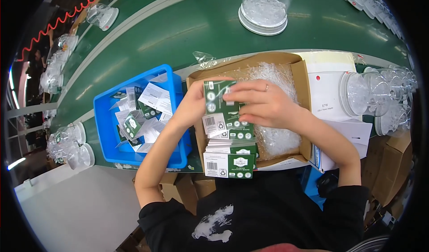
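Observation:
My left hand (193, 103) is closed on the left edge of a green-and-white printed card (212, 105), held up over the cardboard tray. My right hand (270, 103), with a ring on one finger, pinches the same card near its upper right side. Below both hands, a stack of similar cards (230, 163) lies overlapped along the tray's left side. Thin whitish plastic strands (279, 138) fill the right part of the open cardboard tray (305, 88), partly hidden under my right hand and forearm.
A blue plastic bin (102, 131) at the left holds loose cards. Transparent domes with pale bases (355, 93) lie at the right; one dome (263, 12) stands on the green conveyor (196, 35) beyond. A white box (328, 102) is beside the tray. More domes (73, 147) sit far left.

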Available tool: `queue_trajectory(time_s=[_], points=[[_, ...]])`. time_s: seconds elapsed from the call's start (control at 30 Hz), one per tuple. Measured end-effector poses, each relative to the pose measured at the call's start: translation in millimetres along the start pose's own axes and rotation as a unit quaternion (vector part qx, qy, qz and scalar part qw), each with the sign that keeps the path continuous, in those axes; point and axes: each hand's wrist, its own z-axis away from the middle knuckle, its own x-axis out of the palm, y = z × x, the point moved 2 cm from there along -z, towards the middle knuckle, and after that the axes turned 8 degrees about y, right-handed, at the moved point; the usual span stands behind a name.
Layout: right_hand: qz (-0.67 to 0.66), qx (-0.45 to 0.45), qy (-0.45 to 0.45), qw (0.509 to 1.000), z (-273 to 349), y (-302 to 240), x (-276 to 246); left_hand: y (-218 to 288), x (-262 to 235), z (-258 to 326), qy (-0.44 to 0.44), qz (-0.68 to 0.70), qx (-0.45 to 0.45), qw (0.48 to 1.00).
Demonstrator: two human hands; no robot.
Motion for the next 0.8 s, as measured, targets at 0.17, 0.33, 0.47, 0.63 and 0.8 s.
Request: queue_trajectory(time_s=[0.17, 0.33, 0.47, 0.63, 0.8], points=[[-0.003, 0.053, 0.017, 0.998, 2.4, 9.7, 0.5, 4.7, -1.1, -0.3, -0.078, 0.31, -0.094, 0.943], [-0.131, 0.23, 0.056, 0.963, 8.0, 12.6, -5.9, -1.2, 2.7, 0.1, 0.053, 0.003, -0.093, 0.994], [-0.253, 0.393, 0.158, 0.87, 22.8, 29.9, -11.0, -2.4, 0.4, -1.3, 0.061, -0.118, -0.015, 0.991], [-0.364, 0.462, 0.219, 0.779, 27.8, 35.5, -4.0, -0.2, 18.7, 1.1, 0.196, -0.087, 0.089, 0.973], [-0.453, 0.464, 0.2, 0.734, 24.9, 33.9, -6.7, 3.6, 21.1, 2.7, 0.1, -0.288, 0.148, 0.941]])
